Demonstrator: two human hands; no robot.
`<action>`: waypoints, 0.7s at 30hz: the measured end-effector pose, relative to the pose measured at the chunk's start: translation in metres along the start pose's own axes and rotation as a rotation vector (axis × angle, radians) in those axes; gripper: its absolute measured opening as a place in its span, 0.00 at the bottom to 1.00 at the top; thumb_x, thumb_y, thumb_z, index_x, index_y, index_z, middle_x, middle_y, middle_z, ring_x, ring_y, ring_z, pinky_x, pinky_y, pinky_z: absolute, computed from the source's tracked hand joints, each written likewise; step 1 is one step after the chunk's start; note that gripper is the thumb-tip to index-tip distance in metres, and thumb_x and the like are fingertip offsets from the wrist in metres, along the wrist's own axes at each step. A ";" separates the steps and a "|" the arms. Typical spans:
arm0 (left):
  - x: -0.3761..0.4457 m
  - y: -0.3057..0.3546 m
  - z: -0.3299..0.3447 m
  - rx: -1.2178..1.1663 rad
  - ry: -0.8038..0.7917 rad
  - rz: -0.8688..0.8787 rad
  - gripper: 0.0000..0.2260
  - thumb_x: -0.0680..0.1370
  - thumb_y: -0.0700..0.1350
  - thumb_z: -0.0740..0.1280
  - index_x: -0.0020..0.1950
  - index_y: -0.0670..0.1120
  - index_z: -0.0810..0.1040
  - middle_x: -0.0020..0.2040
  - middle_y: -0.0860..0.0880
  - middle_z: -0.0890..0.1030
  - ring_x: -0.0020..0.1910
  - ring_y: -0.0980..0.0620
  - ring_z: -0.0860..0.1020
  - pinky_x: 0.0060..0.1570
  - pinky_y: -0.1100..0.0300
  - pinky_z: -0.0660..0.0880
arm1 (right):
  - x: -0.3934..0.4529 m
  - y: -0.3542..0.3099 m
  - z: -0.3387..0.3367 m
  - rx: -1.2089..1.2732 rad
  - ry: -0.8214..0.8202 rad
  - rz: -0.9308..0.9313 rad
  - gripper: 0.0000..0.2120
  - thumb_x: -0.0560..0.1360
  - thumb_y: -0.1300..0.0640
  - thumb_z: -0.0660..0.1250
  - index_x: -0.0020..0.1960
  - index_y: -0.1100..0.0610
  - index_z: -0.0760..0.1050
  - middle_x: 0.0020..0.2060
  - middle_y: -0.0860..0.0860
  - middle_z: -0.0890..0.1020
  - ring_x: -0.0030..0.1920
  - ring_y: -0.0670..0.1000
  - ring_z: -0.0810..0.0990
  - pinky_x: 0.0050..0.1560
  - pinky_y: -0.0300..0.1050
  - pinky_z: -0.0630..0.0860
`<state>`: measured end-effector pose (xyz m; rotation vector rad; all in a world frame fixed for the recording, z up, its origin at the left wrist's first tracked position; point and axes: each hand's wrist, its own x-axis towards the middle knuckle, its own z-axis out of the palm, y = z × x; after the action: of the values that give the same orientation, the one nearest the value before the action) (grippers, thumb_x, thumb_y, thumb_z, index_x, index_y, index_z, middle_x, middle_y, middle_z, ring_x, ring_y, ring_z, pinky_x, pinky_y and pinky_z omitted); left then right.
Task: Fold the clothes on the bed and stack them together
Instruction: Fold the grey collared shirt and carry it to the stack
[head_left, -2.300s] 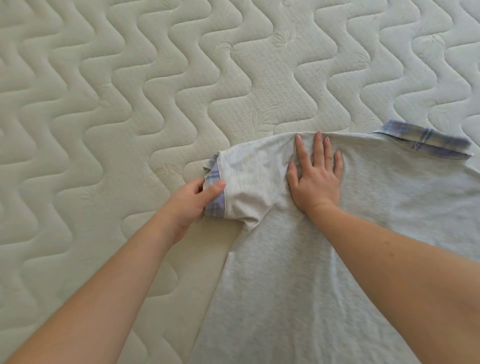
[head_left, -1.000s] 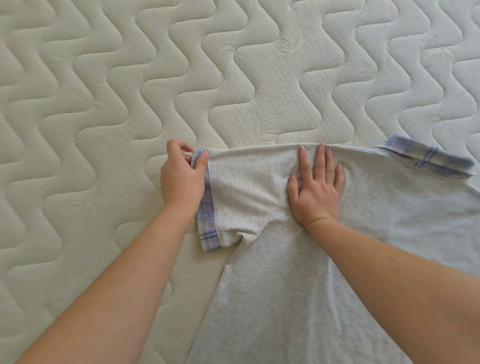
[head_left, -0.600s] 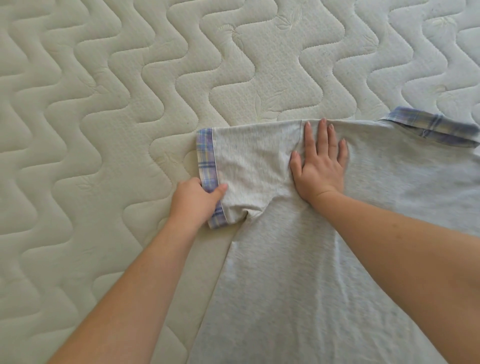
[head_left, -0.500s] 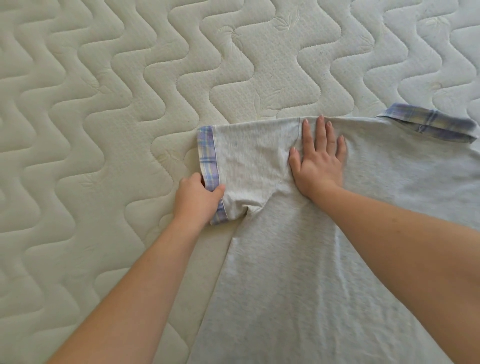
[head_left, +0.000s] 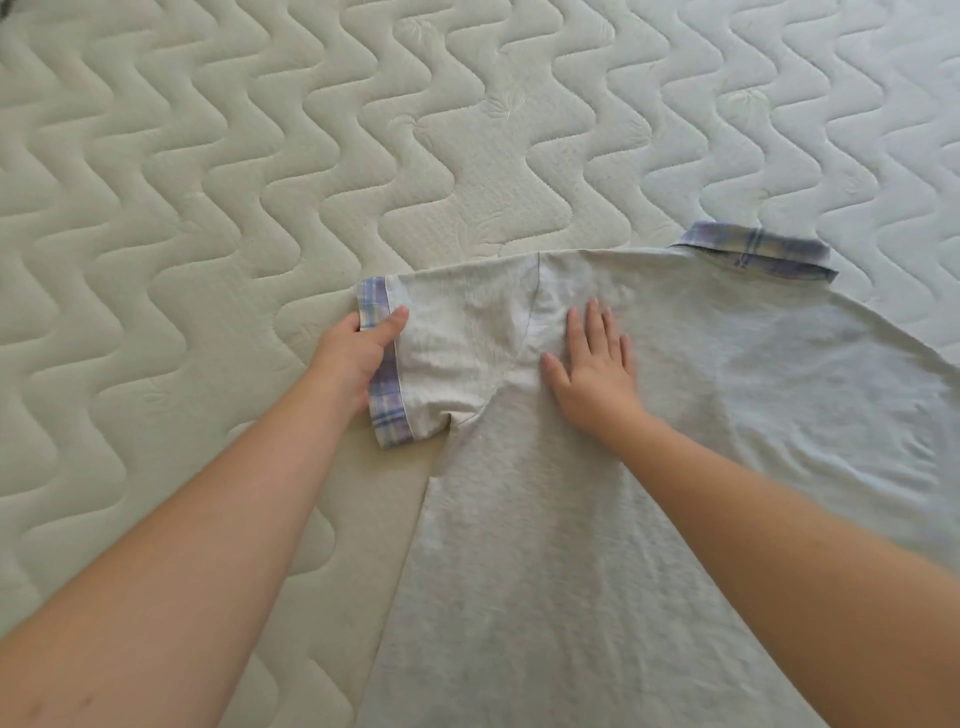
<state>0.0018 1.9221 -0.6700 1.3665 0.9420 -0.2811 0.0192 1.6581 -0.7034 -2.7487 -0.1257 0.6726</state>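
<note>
A light grey polo shirt (head_left: 597, 519) lies flat on the mattress, back side up. Its plaid collar (head_left: 758, 252) points to the far right. The short left sleeve (head_left: 457, 343) is spread out flat and ends in a blue plaid cuff (head_left: 387, 400). My left hand (head_left: 350, 358) pinches that cuff at its middle, thumb on top of the fabric. My right hand (head_left: 592, 374) lies flat with straight fingers on the shirt just right of the sleeve seam, pressing it down.
The cream quilted mattress (head_left: 208, 182) with a wavy stitch pattern fills the rest of the view, left of and beyond the shirt. The shirt's body runs off the bottom and right edges of the frame.
My left hand slid along the cuff from its lower corner up to its middle. My right hand shifted a little down and to the right, away from the shoulder edge. The sleeve stays flat.
</note>
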 end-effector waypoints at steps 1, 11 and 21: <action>0.000 0.001 0.000 0.001 -0.018 0.037 0.06 0.75 0.47 0.74 0.50 0.50 0.82 0.46 0.50 0.86 0.49 0.45 0.85 0.40 0.53 0.82 | 0.006 -0.002 -0.003 0.082 0.030 0.003 0.30 0.83 0.44 0.47 0.80 0.52 0.42 0.80 0.49 0.41 0.78 0.47 0.37 0.77 0.47 0.36; -0.084 0.053 0.052 0.533 -0.135 0.677 0.02 0.78 0.48 0.69 0.46 0.52 0.81 0.38 0.53 0.83 0.38 0.58 0.79 0.40 0.64 0.73 | 0.049 0.000 -0.061 1.345 -0.028 0.292 0.24 0.82 0.49 0.51 0.76 0.55 0.62 0.72 0.51 0.71 0.71 0.48 0.69 0.69 0.43 0.64; -0.137 0.023 0.190 0.887 -0.716 0.669 0.13 0.81 0.51 0.63 0.64 0.51 0.77 0.55 0.50 0.81 0.54 0.51 0.78 0.51 0.61 0.71 | 0.006 0.063 -0.113 1.429 0.005 0.469 0.19 0.85 0.48 0.48 0.44 0.52 0.72 0.48 0.56 0.84 0.27 0.38 0.80 0.29 0.30 0.74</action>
<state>0.0095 1.7078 -0.5720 2.0744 -0.3235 -0.6528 0.0775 1.5686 -0.6305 -1.3678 0.7277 0.5168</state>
